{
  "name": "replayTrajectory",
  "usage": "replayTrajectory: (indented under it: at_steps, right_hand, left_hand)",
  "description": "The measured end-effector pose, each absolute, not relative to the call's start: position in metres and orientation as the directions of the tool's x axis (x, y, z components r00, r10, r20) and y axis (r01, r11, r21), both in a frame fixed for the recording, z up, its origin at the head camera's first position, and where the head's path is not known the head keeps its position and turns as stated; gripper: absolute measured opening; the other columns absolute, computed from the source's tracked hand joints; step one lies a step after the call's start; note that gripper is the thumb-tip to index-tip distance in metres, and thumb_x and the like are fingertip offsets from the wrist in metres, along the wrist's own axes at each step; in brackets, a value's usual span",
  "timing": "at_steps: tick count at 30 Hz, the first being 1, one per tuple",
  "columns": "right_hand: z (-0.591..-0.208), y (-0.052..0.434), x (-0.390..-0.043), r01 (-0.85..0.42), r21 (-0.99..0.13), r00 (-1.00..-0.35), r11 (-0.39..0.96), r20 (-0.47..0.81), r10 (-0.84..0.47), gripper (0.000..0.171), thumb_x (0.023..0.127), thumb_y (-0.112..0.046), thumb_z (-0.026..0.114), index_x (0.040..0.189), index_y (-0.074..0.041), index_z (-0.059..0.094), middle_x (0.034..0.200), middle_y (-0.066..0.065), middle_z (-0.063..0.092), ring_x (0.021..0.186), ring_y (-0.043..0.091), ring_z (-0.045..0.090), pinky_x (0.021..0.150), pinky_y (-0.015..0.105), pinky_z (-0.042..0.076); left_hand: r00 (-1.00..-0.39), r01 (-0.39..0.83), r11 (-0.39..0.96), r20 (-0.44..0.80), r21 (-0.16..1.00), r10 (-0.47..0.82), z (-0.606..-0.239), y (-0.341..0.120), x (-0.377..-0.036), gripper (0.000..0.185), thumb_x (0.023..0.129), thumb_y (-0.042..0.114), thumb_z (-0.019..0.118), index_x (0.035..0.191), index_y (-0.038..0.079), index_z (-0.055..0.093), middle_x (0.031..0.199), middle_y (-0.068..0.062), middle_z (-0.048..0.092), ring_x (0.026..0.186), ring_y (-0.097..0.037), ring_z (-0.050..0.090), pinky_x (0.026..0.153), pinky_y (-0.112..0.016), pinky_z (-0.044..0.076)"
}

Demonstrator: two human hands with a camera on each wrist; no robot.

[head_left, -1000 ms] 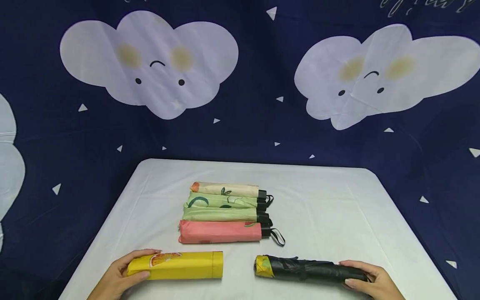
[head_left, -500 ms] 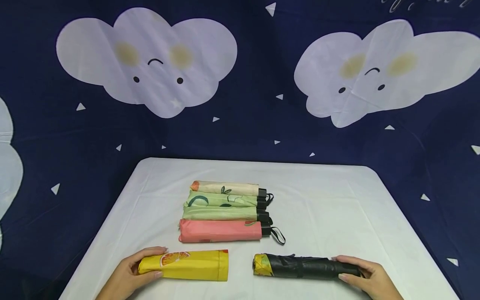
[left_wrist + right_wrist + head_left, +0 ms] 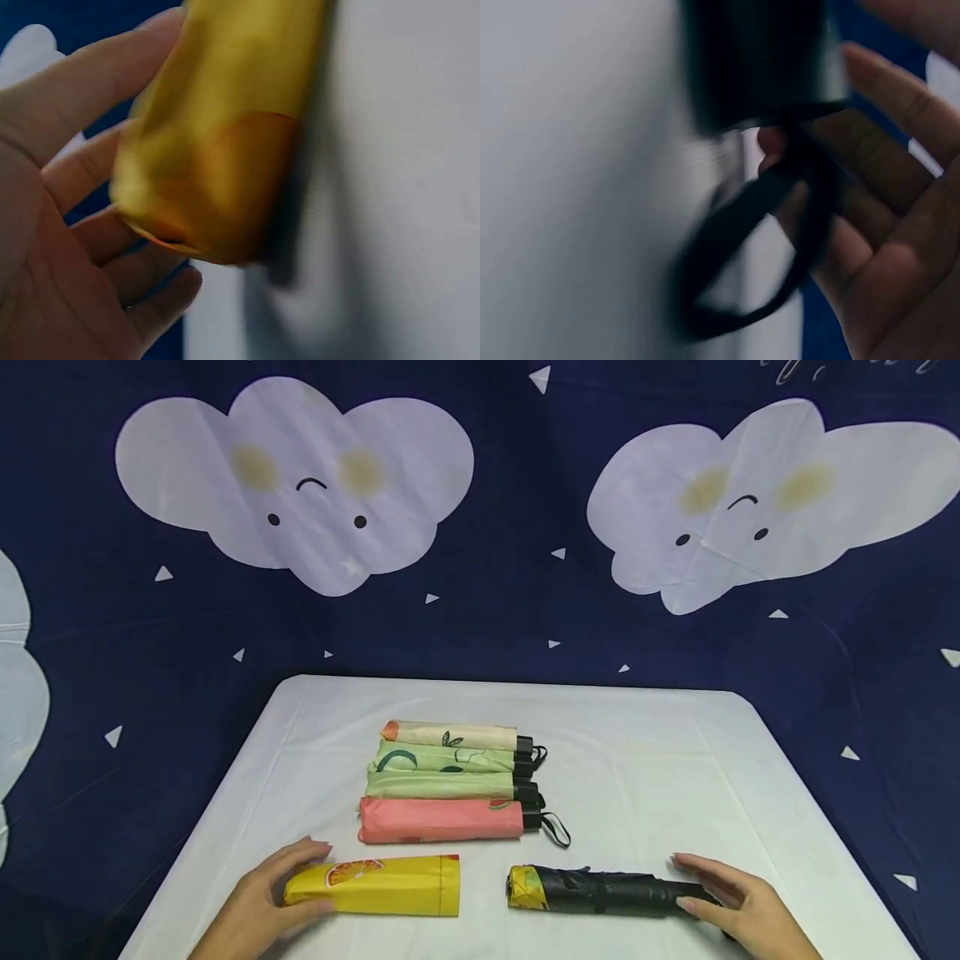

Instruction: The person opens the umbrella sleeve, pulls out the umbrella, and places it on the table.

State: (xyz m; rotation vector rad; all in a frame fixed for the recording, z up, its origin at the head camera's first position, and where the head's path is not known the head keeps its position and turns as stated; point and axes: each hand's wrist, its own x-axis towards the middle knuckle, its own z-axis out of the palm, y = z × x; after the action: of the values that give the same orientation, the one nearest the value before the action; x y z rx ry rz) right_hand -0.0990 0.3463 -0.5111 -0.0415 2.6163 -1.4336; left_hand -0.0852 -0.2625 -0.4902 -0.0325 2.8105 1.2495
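At the lower left of the head view, a left hand with relaxed, spread fingers cups the end of a yellow umbrella sleeve on the white table. At lower right, the right hand, fingers likewise spread, touches a black folded umbrella. Four sleeved umbrellas lie at centre.

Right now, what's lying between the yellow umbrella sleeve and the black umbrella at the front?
Nothing: the head view shows only bare white tablecloth between the yellow sleeve and the black umbrella.
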Motion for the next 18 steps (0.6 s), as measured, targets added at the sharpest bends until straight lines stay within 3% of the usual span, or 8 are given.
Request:
replayTrajectory:
  at_steps: [4,7,11,15,18]
  right_hand:
    - [-0.487,0.331,-0.103,-0.021,-0.736,-0.998,0.677,-0.027,-0.061,0.050,0.080,-0.042,0.071,0.125,-0.024,0.059,0.124,-0.005,0.058,0.112,0.007,0.054,0.087,0.016,0.045]
    - [-0.463,0.309,-0.113,-0.151,-0.679,-0.988,0.718,0.133,-0.082,0.043,0.083,-0.039,0.069,0.123,-0.025,0.061,0.120,-0.005,0.061,0.108,0.010,0.058,0.084,0.016,0.047]
    - [-0.439,0.264,-0.136,-0.285,-0.732,-0.957,0.619,0.256,-0.138,0.037,0.084,-0.031,0.070,0.119,-0.021,0.063,0.116,-0.004,0.063,0.105,0.014,0.060,0.084,0.023,0.049]
    - [-0.437,0.201,-0.156,-0.367,-0.819,-0.930,0.440,0.305,-0.206,0.031,0.084,-0.022,0.071,0.114,-0.015,0.066,0.110,-0.001,0.066,0.101,0.018,0.062,0.084,0.030,0.051]
    - [-0.451,0.160,-0.166,-0.431,-0.783,-0.902,0.448,0.356,-0.246,0.029,0.084,-0.022,0.072,0.112,-0.016,0.068,0.108,-0.004,0.067,0.096,0.017,0.064,0.080,0.030,0.053]
  left_hand:
    - [-0.998,-0.042,0.726,0.007,0.687,-0.065,-0.467,-0.257,-0.094,0.057,0.073,0.057,0.071,0.122,0.030,0.058,0.130,-0.001,0.052,0.125,-0.031,0.041,0.096,-0.057,0.034]
    - [-0.986,-0.003,0.701,0.116,0.713,-0.123,-0.455,-0.245,-0.104,0.045,0.079,0.051,0.069,0.119,0.031,0.060,0.126,0.002,0.056,0.119,-0.029,0.048,0.093,-0.052,0.039]
    - [-0.964,0.066,0.648,0.215,0.758,-0.154,-0.447,-0.218,-0.121,0.037,0.081,0.043,0.071,0.116,0.031,0.063,0.119,0.009,0.058,0.111,-0.023,0.054,0.092,-0.042,0.044]
    - [-0.953,0.168,0.614,0.286,0.771,-0.099,-0.445,-0.189,-0.141,0.034,0.081,0.032,0.074,0.113,0.030,0.064,0.117,0.011,0.058,0.110,-0.018,0.054,0.092,-0.040,0.046]
    - [-0.937,0.269,0.616,0.350,0.740,-0.011,-0.451,-0.168,-0.155,0.035,0.081,0.024,0.075,0.114,0.027,0.064,0.119,0.008,0.058,0.113,-0.017,0.052,0.095,-0.042,0.043]
